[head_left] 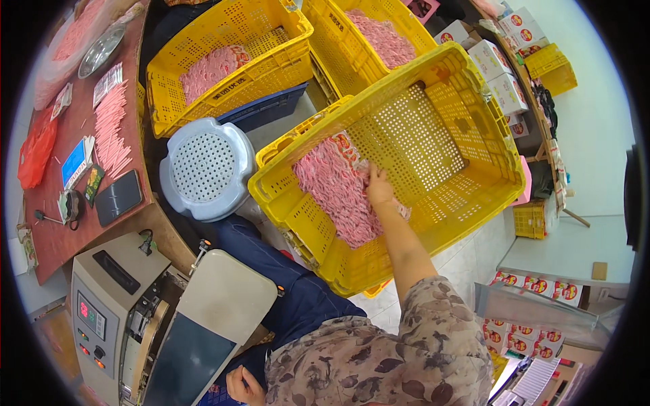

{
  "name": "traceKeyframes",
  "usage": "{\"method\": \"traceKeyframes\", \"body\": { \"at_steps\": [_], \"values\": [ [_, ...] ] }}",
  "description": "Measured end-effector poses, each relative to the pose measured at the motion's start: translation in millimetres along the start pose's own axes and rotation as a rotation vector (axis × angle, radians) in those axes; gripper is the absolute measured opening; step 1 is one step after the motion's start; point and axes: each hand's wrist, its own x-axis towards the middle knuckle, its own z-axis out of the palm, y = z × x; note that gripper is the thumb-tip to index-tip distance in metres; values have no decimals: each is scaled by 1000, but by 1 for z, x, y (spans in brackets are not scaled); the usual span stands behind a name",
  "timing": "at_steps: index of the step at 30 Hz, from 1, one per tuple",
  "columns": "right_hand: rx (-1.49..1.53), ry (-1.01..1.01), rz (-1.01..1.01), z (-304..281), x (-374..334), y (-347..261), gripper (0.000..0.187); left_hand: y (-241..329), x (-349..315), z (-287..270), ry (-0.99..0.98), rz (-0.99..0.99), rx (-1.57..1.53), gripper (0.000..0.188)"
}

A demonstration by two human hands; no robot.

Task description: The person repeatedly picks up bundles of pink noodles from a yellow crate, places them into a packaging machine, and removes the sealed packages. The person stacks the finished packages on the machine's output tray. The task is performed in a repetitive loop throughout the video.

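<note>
Inside the large yellow crate (318, 254), a layer of thin packets (335, 196) of pink-and-white sticks lies along the left side. My right hand (379, 188) reaches down into this crate at the right edge of the layer. Its fingers are closed at the end of a clear packet and are partly hidden. Low in the view, beside the patterned shirt, my left hand (244, 386) rests near my lap with its fingers curled in, and nothing shows in it. A tabletop sealing machine (112, 304) with a flat sloping plate (220, 294) stands left of that hand.
Two more yellow crates (271, 71) with pink packets stand beyond. A light-blue stool (206, 169) sits left of the near crate. On the red-brown table (64, 233) lie pink sticks (112, 132), a phone (119, 197) and a red bag (37, 152). White cartons (497, 78) line the right.
</note>
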Motion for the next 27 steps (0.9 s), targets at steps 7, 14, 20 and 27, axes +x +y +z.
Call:
{"method": "traceKeyframes", "body": {
  "at_steps": [7, 14, 20, 27],
  "values": [
    [121, -79, -103, 1, 29, 10, 33, -9, -15, 5, -15, 74, 58, 12],
    [186, -205, -238, -30, 65, 54, 42, -6, -8, -1, -37, 60, -3, 12],
    [339, -435, -642, -143, 12, 22, 44, 51, 86, 4, -2, 99, -541, 21],
    [318, -655, -1355, -276, -151, -106, 42, 123, 193, 53, -473, 410, -891, 108]
  ]
}}
